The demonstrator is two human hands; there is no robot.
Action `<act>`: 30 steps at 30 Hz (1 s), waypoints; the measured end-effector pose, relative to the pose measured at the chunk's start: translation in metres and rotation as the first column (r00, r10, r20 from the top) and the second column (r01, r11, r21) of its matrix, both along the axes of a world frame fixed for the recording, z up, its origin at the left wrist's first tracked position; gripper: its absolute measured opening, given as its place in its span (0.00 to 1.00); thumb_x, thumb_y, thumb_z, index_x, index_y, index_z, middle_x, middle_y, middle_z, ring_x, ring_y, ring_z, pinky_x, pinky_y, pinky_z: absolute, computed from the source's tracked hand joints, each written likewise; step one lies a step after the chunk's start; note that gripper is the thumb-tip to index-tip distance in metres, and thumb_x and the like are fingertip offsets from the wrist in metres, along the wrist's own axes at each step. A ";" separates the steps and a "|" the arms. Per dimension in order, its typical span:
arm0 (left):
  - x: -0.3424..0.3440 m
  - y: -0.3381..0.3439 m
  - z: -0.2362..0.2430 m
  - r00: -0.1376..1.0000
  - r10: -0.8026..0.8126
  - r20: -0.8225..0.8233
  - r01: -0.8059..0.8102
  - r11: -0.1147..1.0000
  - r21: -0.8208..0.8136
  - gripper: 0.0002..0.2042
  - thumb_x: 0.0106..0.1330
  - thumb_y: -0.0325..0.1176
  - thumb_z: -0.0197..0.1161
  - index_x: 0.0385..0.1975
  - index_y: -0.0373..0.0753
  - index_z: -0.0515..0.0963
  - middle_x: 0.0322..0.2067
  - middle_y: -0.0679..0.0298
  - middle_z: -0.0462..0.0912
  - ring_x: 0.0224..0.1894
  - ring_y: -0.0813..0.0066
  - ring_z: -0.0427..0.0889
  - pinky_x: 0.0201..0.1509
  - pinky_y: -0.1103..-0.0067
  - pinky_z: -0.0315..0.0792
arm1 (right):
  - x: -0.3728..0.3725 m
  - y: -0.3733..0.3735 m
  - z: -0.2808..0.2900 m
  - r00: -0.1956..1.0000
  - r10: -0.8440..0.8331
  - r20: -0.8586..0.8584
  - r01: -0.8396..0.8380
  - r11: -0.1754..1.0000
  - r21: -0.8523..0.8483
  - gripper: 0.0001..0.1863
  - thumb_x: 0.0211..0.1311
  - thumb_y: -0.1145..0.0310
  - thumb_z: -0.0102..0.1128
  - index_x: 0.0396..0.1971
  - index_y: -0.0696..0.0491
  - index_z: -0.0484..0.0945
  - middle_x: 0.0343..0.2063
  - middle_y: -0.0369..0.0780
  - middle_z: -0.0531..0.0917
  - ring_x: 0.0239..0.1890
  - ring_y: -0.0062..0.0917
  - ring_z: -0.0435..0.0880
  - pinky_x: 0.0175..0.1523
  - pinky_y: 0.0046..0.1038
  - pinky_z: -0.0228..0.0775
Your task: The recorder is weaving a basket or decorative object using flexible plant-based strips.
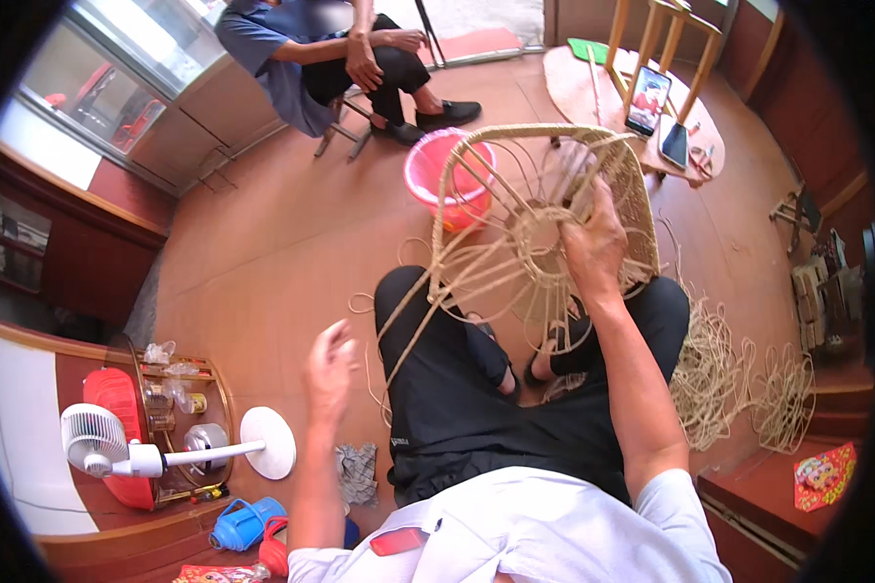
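A partly woven cord basket (pixel 444 209) with a rounded square rim and radiating strands is held tilted above my knees. My right hand (pixel 596 243) grips it near its round centre, the thumb upward along the strands. Fingertips of that hand are hidden behind the weave. Loose cord ends (pixel 405 340) hang from the basket's left side across my left thigh. To the left of that thigh, my left hand (pixel 331 374) is raised and smeared by motion, apart from the basket. Whether it pinches a cord cannot be made out.
Heaps of loose cord (pixel 715 374) lie right of my legs. A pink bucket (pixel 430 185) stands beyond the basket, near a seated person (pixel 335 58). A low round table (pixel 564 83) holds phones and a wooden frame. A white fan (pixel 97 442) and blue jug (pixel 248 525) are at left.
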State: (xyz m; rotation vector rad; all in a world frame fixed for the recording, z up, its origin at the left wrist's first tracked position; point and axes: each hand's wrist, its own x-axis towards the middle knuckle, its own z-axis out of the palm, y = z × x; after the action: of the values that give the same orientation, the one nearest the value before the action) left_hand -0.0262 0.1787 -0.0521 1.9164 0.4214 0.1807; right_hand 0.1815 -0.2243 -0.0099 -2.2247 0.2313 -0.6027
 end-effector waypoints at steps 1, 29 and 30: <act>0.022 -0.030 0.022 0.987 -0.098 0.129 0.094 0.995 0.040 0.23 0.82 0.35 0.66 0.73 0.38 0.78 0.65 0.56 0.86 0.49 0.76 0.89 0.48 0.76 0.86 | -0.003 0.002 0.001 1.000 -0.019 0.009 0.019 1.000 -0.001 0.40 0.63 0.64 0.79 0.75 0.53 0.76 0.68 0.52 0.85 0.68 0.48 0.86 0.70 0.42 0.79; -0.231 0.256 -0.165 0.225 0.753 -0.619 -0.967 0.248 -0.050 0.05 0.73 0.33 0.64 0.34 0.44 0.78 0.15 0.67 0.69 0.10 0.68 0.68 0.12 0.68 0.56 | -0.010 -0.004 -0.025 0.978 0.171 0.121 -0.193 0.958 0.212 0.42 0.61 0.79 0.75 0.78 0.53 0.73 0.54 0.42 0.92 0.50 0.24 0.93 0.58 0.31 0.84; -0.231 0.247 -0.169 0.308 0.711 -0.632 -0.849 0.505 0.155 0.06 0.73 0.35 0.65 0.37 0.40 0.81 0.20 0.59 0.77 0.17 0.60 0.78 0.18 0.62 0.67 | -0.009 -0.004 -0.025 0.980 0.169 0.102 -0.187 0.962 0.201 0.42 0.61 0.79 0.75 0.78 0.53 0.73 0.54 0.42 0.92 0.50 0.24 0.93 0.58 0.31 0.84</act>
State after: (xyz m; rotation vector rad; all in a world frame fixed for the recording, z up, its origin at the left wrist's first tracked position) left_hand -0.2577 0.4258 -0.2213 1.3246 1.8154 0.1080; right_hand 0.1723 -0.2281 -0.0353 -1.9865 0.0467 -0.5458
